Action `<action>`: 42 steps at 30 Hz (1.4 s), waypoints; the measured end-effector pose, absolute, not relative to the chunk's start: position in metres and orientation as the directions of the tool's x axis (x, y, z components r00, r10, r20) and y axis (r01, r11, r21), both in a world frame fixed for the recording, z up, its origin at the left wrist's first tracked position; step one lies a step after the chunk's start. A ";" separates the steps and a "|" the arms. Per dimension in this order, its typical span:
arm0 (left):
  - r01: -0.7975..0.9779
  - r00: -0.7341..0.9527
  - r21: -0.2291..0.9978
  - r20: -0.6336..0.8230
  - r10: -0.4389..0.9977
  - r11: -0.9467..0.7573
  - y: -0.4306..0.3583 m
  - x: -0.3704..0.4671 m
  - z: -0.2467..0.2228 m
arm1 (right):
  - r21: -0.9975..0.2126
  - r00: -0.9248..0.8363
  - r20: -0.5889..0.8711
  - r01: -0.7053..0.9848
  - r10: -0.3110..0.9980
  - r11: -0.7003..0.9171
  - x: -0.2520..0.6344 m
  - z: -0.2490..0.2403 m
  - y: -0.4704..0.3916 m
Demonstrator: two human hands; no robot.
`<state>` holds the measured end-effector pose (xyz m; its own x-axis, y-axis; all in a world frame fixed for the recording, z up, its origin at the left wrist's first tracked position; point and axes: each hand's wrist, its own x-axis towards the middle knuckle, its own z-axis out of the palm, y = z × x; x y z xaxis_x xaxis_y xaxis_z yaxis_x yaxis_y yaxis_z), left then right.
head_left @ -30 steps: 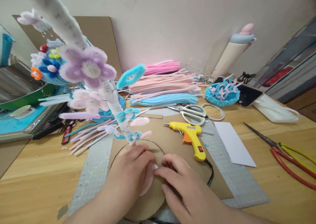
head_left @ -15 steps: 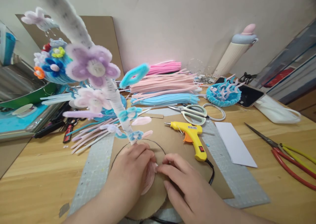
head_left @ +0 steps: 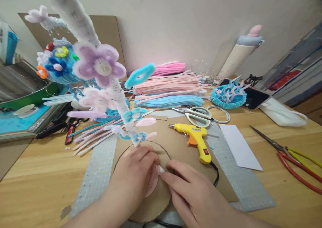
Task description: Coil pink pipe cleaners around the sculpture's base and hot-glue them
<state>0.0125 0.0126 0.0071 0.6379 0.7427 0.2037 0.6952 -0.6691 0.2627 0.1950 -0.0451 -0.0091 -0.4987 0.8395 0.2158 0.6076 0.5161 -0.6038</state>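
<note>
My left hand (head_left: 134,176) is closed around the foot of a white wrapped stem (head_left: 119,95), which leans up to the left. Fuzzy pipe-cleaner flowers sit along it, among them a large purple flower (head_left: 102,67). Beneath that hand a pink pipe-cleaner coil (head_left: 152,182) lies on a round cardboard disc (head_left: 148,211), partly hidden. At the coil's edge, my right hand (head_left: 192,187) has its fingers closed at the pale pipe cleaner end (head_left: 161,169). The thumb is mostly hidden under the fingers.
A yellow glue gun (head_left: 195,137) lies right of the disc on a cardboard sheet (head_left: 223,187). Beyond are scissors (head_left: 198,115) and pipe-cleaner bundles (head_left: 168,85). Red-and-yellow-handled shears (head_left: 286,154) lie far right, near white paper (head_left: 240,147). A blue fuzzy basket (head_left: 227,102) stands behind.
The stem with its flowers has shifted slightly to the right in view. My right fingers have drawn closer together and a little lower, and more of the pale pipe cleaner end shows.
</note>
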 end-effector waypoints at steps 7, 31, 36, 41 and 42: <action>0.686 0.639 0.305 0.182 0.748 -0.661 0.011 0.014 0.009 | -0.558 -0.520 0.189 0.641 0.833 0.527 0.192 -0.009 -0.045; 0.681 0.581 0.389 0.229 0.781 -0.621 0.010 0.009 0.006 | -0.534 -0.505 0.093 0.702 0.858 0.471 0.187 -0.007 -0.047; 0.665 0.527 0.523 0.178 0.831 -0.533 0.003 -0.011 0.003 | -0.561 -0.493 0.095 0.691 0.865 0.455 0.188 -0.009 -0.046; 0.821 0.399 0.387 0.134 0.907 -0.419 -0.001 -0.026 0.012 | -0.601 -0.488 0.100 0.665 0.867 0.444 0.188 -0.008 -0.045; 0.852 0.379 0.345 0.108 0.919 -0.393 -0.001 -0.027 0.015 | -0.607 -0.490 0.103 0.658 0.865 0.445 0.188 -0.008 -0.045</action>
<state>-0.0274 -0.0011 0.0147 0.3793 0.9189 0.1085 0.8524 -0.3926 0.3453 0.1879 -0.0446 -0.0081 -0.4904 0.8654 0.1028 0.6580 0.4451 -0.6074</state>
